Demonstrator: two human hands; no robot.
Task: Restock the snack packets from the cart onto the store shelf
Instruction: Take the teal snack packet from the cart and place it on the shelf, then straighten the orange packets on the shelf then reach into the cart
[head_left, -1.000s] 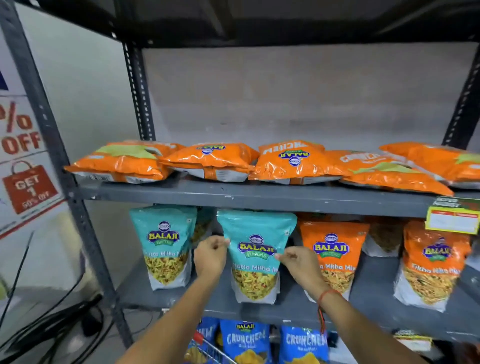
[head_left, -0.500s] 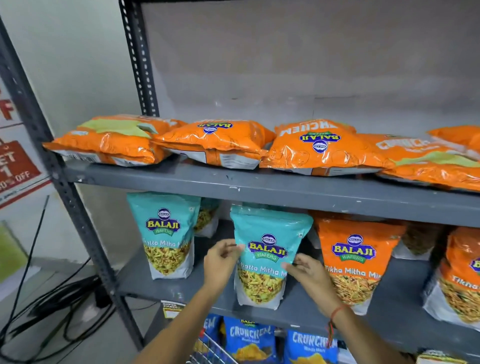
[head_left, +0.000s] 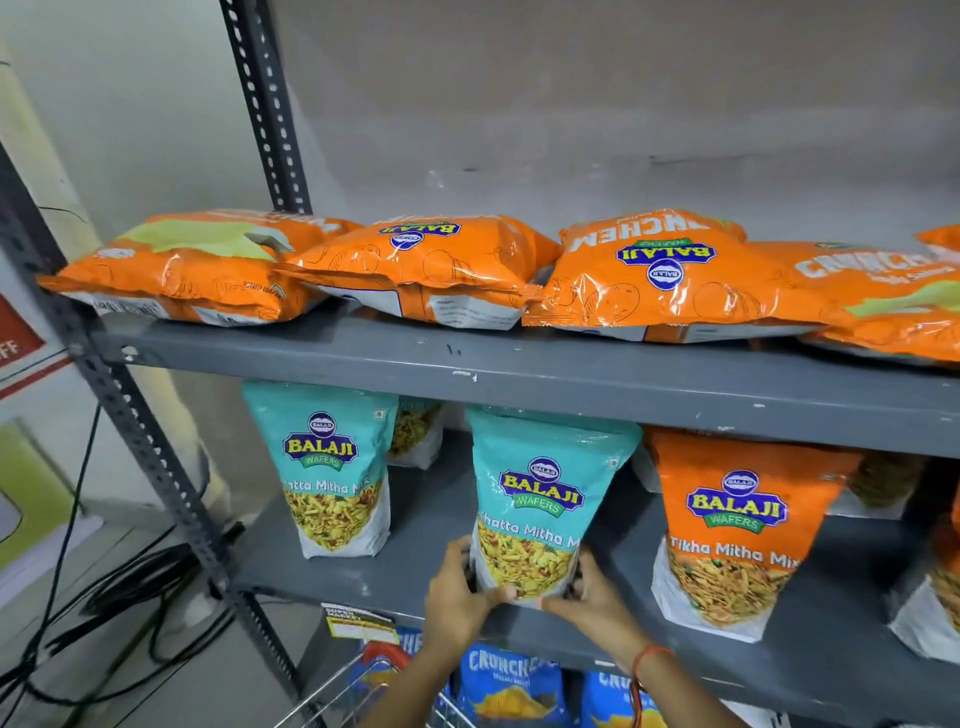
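A teal Khatta Mitha Mix packet (head_left: 540, 499) stands upright on the grey middle shelf (head_left: 415, 566). My left hand (head_left: 460, 597) grips its lower left corner and my right hand (head_left: 597, 603) grips its lower right corner, thumbs meeting along the bottom edge. A second teal packet (head_left: 332, 467) stands to its left. An orange Tikha Mitha Mix packet (head_left: 732, 530) stands to its right. The wire cart (head_left: 332, 691) shows at the bottom edge, below my forearms.
Several orange wafer bags (head_left: 431, 270) lie flat on the upper shelf (head_left: 519, 374). Blue Crunchem packets (head_left: 509, 686) sit below the middle shelf. A perforated grey upright (head_left: 156, 467) frames the left side. Black cables (head_left: 119, 597) lie on the floor at left.
Both hands have slid from the packet's upper sides down to its bottom corners. The view has moved closer and tilted down.
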